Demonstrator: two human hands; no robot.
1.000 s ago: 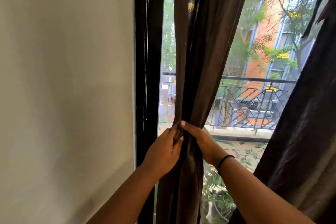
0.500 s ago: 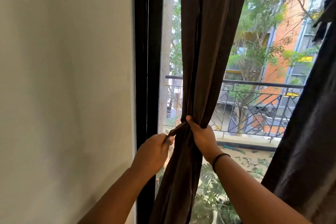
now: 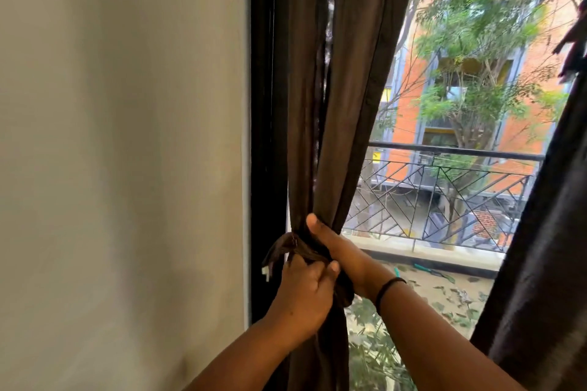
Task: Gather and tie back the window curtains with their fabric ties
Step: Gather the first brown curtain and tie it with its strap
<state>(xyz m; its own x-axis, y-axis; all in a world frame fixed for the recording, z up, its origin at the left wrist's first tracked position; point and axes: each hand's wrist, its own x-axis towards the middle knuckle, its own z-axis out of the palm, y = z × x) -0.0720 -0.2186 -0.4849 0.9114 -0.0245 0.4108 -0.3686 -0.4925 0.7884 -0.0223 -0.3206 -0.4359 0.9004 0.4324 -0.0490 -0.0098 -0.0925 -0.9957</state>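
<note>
Two hands at the gathered brown curtain, both closed on cloth. Landmark: black window frame.

Curtain hangs just right of the frame, bunched to a narrow waist low down, spreading wider toward the top. Fabric tie, same brown, wraps the waist; a loop of it bulges toward the frame, and a small pale tag shows at its lower end, against the frame's edge.

Left hand: right of the frame, below the tie, fingers curled up into the tie's fabric, thumb tip up against the other wrist. Holding the tie.

Right hand: further right of the frame, laid across the waist of the curtain from the far side, thumb raised along the folds, fingers wrapped behind where I cannot see them. Gripping the bunched curtain at the tie. Black band on that wrist.

Second dark curtain hangs well to the right of the frame, at the picture's edge, untouched.

Pale wall lies left of the frame. Through the glass right of the frame: a metal balcony railing, trees, an orange brick building.
</note>
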